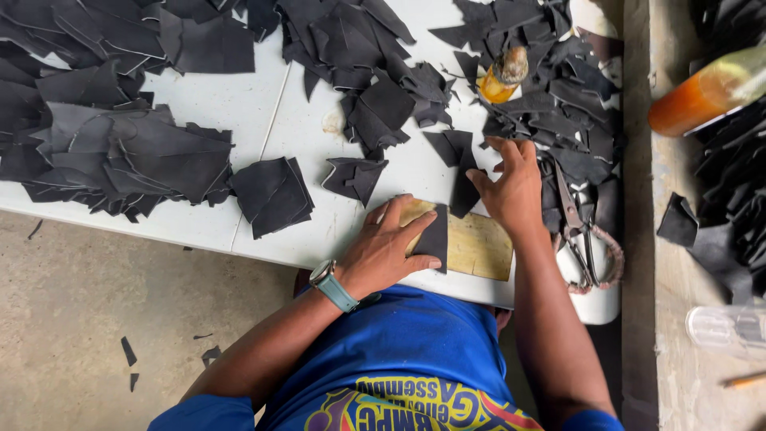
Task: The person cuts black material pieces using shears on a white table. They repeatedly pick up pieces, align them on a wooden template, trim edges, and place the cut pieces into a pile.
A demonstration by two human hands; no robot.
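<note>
Left hand [388, 249]: flat on the near edge of the worktop [239, 112], fingers [415, 230] spread and pressing down a small dark leather piece [433, 238]; teal watch [331, 285] on the wrist.
Dark leather piece: lying on a tan wooden board [479, 246], overlapping the board's left end, thumb at its lower edge.
Right hand [512, 190]: palm down just beyond the board, fingers spread, fingertips touching another dark scrap [463, 179] on the worktop.
Wooden board: flat at the near edge of the white worktop, between the two hands.
Scissors [586, 243]: large, with wrapped handles, lying just right of the right wrist.
Leather offcuts [128, 152]: heaped in dark piles over the left, middle and far right of the worktop; a small stack [273, 194] sits left of the left hand.
Amber bottle [503, 76]: lying among the scraps beyond the right hand.
Orange bottle [706, 92]: on its side on a ledge at the far right.
Floor [80, 319]: concrete, a few dark scraps scattered.
Clothing: blue shirt [399, 343] with a coloured print.
</note>
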